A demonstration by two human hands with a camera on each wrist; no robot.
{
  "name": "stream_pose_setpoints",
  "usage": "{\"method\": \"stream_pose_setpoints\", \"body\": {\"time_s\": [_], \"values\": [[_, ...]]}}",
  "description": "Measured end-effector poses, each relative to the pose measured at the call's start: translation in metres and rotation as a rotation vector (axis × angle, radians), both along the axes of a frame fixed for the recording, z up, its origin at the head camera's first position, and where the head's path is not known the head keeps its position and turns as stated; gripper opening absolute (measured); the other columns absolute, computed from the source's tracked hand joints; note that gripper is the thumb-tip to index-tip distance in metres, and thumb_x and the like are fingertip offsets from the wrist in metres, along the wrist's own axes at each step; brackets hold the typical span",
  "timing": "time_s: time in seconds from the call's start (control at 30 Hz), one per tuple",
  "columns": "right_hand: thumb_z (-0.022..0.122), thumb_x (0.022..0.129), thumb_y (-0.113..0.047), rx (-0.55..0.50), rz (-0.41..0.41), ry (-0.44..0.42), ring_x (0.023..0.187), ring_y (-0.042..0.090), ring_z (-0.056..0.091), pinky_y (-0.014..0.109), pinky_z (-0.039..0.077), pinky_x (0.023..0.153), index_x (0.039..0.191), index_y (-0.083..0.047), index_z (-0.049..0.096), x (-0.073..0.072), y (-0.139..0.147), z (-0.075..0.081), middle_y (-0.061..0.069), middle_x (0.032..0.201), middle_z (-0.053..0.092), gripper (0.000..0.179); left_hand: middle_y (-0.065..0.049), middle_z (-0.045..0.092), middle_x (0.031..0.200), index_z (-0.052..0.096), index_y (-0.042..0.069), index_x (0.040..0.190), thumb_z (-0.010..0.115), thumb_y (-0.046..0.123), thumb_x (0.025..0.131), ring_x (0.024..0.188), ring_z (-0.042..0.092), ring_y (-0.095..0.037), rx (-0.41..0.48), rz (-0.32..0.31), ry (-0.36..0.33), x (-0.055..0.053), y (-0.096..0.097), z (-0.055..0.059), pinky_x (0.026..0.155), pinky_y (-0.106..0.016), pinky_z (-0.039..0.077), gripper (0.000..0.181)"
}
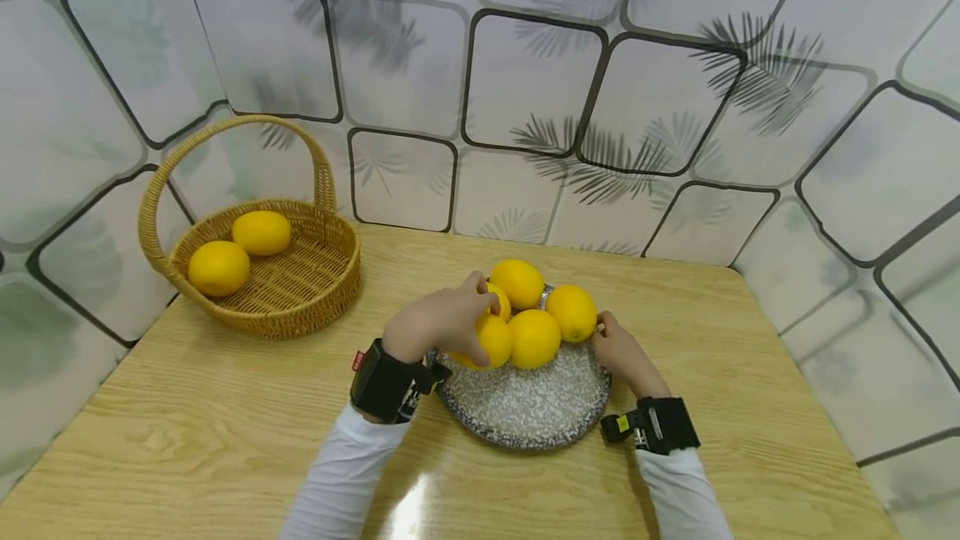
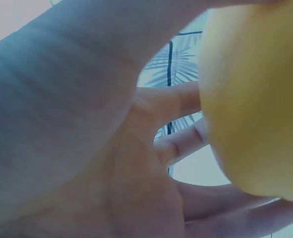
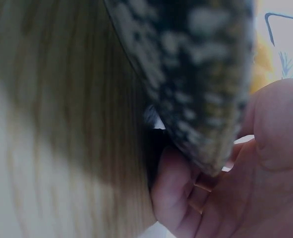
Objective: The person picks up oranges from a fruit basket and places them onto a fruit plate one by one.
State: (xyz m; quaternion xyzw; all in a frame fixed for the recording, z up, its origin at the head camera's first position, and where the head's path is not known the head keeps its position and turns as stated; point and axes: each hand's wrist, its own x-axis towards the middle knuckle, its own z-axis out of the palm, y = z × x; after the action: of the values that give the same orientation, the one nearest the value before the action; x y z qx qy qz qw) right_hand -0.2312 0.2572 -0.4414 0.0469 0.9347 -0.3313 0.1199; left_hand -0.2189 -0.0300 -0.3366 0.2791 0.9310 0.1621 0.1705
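Note:
My left hand (image 1: 442, 319) is over the left side of a speckled grey plate (image 1: 525, 407), its fingers and thumb spread round a lemon (image 1: 493, 342). In the left wrist view that lemon (image 2: 255, 104) lies against the fingers. More lemons are bunched on the back half of the plate, including one at the front (image 1: 535, 340), one at the back (image 1: 517, 283) and one at the right (image 1: 572, 312). My right hand (image 1: 626, 357) grips the plate's right rim. In the right wrist view, curled fingers (image 3: 173, 191) reach beneath the rim.
A wicker basket (image 1: 285, 325) with a tall handle stands at the back left, holding two lemons (image 1: 261, 233). The wooden table (image 1: 187, 440) meets patterned walls (image 1: 532, 82) at the back and sides.

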Motion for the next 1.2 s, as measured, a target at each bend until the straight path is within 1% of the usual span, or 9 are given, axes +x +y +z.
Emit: {"method": "stream_pose_setpoints", "body": {"time_s": [0.27, 0.43, 0.57, 0.67, 0.77, 0.83, 0.93, 1.0, 1.2], "values": [[0.030, 0.098, -0.015, 0.002, -0.005, 0.000, 0.102, 0.036, 0.051, 0.048, 0.046, 0.082, 0.137, 0.003, 0.035, -0.001, 0.001, -0.002, 0.033, 0.131, 0.051, 0.043, -0.006, 0.045, 0.135, 0.057, 0.016, 0.122, 0.082, 0.027, 0.067, 0.089, 0.056, -0.021, -0.032, -0.013, -0.022, 0.000, 0.003, -0.001, 0.079, -0.034, 0.052, 0.061], [0.030, 0.099, -0.016, -0.010, -0.008, -0.007, 0.103, 0.036, 0.051, 0.047, 0.046, 0.082, 0.137, 0.003, 0.035, -0.001, 0.000, -0.002, 0.033, 0.131, 0.051, 0.043, -0.009, 0.043, 0.140, 0.055, 0.014, 0.125, 0.081, 0.026, 0.068, 0.090, 0.055, -0.022, -0.076, 0.014, -0.027, 0.001, 0.004, 0.000, 0.081, -0.036, 0.052, 0.064], [0.030, 0.099, -0.016, -0.013, -0.013, -0.009, 0.102, 0.036, 0.050, 0.046, 0.045, 0.081, 0.136, 0.003, 0.036, -0.001, 0.000, -0.002, 0.032, 0.130, 0.051, 0.042, -0.015, 0.028, 0.158, 0.052, 0.013, 0.130, 0.081, 0.024, 0.070, 0.090, 0.056, -0.023, -0.114, 0.038, -0.043, 0.002, 0.008, 0.000, 0.083, -0.037, 0.053, 0.068], [0.030, 0.099, -0.017, -0.019, -0.016, -0.012, 0.103, 0.036, 0.050, 0.046, 0.045, 0.081, 0.136, 0.002, 0.035, -0.001, 0.000, -0.002, 0.031, 0.130, 0.051, 0.042, -0.019, 0.018, 0.162, 0.049, 0.011, 0.137, 0.082, 0.022, 0.070, 0.085, 0.057, -0.023, -0.131, 0.064, -0.037, 0.003, 0.010, -0.002, 0.077, -0.035, 0.053, 0.075], [0.029, 0.099, -0.018, -0.020, -0.017, -0.013, 0.105, 0.036, 0.051, 0.047, 0.046, 0.082, 0.137, 0.002, 0.035, -0.001, 0.000, -0.001, 0.032, 0.132, 0.051, 0.043, -0.023, 0.020, 0.159, 0.044, 0.009, 0.142, 0.082, 0.020, 0.069, 0.077, 0.058, -0.024, -0.145, 0.095, -0.002, 0.003, 0.013, -0.006, 0.067, -0.032, 0.051, 0.083], [0.029, 0.100, -0.019, -0.018, -0.015, -0.017, 0.104, 0.036, 0.051, 0.045, 0.045, 0.081, 0.138, 0.001, 0.035, -0.001, 0.001, -0.002, 0.031, 0.133, 0.051, 0.043, -0.026, 0.019, 0.159, 0.039, 0.008, 0.146, 0.082, 0.020, 0.069, 0.074, 0.058, -0.024, -0.152, 0.116, 0.014, 0.003, 0.014, -0.007, 0.065, -0.031, 0.050, 0.089], [0.029, 0.100, -0.018, -0.013, -0.011, -0.015, 0.100, 0.034, 0.050, 0.041, 0.043, 0.077, 0.138, 0.001, 0.035, -0.001, 0.001, -0.002, 0.031, 0.132, 0.051, 0.043, -0.028, 0.015, 0.160, 0.030, 0.008, 0.152, 0.083, 0.022, 0.070, 0.076, 0.059, -0.025, -0.151, 0.134, 0.013, 0.003, 0.015, -0.008, 0.068, -0.032, 0.052, 0.099], [0.030, 0.100, -0.018, -0.012, -0.007, -0.012, 0.097, 0.033, 0.050, 0.038, 0.041, 0.074, 0.137, 0.001, 0.035, -0.002, 0.001, -0.001, 0.031, 0.130, 0.052, 0.042, -0.028, 0.013, 0.160, 0.026, 0.008, 0.153, 0.083, 0.023, 0.071, 0.078, 0.059, -0.026, -0.145, 0.134, 0.003, 0.002, 0.015, -0.008, 0.072, -0.034, 0.054, 0.101], [0.030, 0.100, -0.017, -0.010, -0.005, -0.005, 0.096, 0.033, 0.050, 0.038, 0.041, 0.073, 0.135, 0.002, 0.036, -0.001, 0.002, -0.002, 0.032, 0.129, 0.052, 0.041, -0.026, 0.022, 0.155, 0.026, 0.009, 0.152, 0.082, 0.027, 0.073, 0.083, 0.059, -0.024, -0.111, 0.114, -0.032, -0.002, 0.013, -0.006, 0.075, -0.035, 0.054, 0.098]]}}
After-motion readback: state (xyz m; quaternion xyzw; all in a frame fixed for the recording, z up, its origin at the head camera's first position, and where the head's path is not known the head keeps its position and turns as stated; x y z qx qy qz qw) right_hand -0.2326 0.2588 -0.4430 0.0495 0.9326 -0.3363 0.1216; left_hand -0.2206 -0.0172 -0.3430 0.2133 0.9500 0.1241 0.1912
